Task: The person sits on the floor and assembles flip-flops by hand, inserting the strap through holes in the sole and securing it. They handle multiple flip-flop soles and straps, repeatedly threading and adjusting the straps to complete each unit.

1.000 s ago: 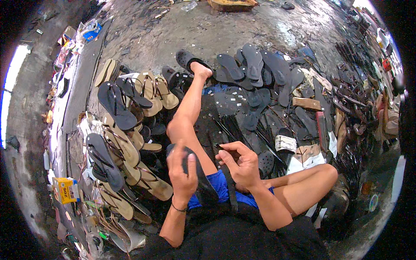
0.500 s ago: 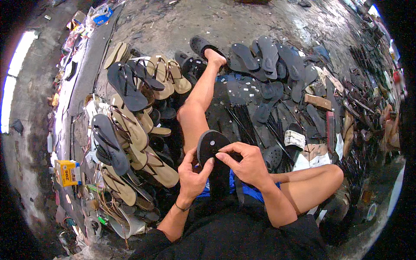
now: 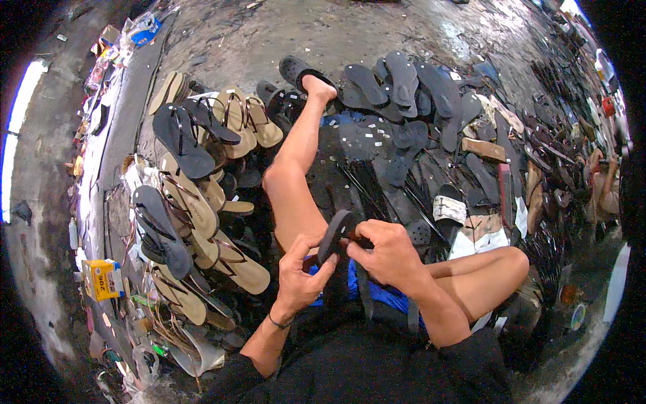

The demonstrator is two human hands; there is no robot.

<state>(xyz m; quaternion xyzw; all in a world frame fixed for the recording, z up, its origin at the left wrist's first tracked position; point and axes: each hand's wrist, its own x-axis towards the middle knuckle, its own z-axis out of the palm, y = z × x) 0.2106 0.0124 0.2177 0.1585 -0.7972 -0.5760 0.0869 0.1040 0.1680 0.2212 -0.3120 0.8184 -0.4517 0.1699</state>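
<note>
**Black sole held edge-on between two hands**

The sole is a thin, matte black slab with a rounded end, foam or rubber by its look, turned so that mostly its narrow edge shows. It stands tilted above the person's lap, just over the bent left knee.

The left hand is cupped under the sole's lower part, fingers curled up around its near edge and thumb pressed to its face: closed on the sole. The right hand grips it from the other side, fingers bunched narrow at the middle of the sole, where a dark strap hangs down toward the blue shorts. Whether the right fingertips pinch the strap or the sole itself cannot be told.

To the left lies a heap of tan sandals, flat and smooth with thin glossy straps, mixed with dark grey ones. Ahead, past the outstretched left leg, black soles lie fanned in rows on a rough, wet-looking concrete floor. The left foot wears a black perforated clog. A small yellow box sits at the far left among scraps.
</note>
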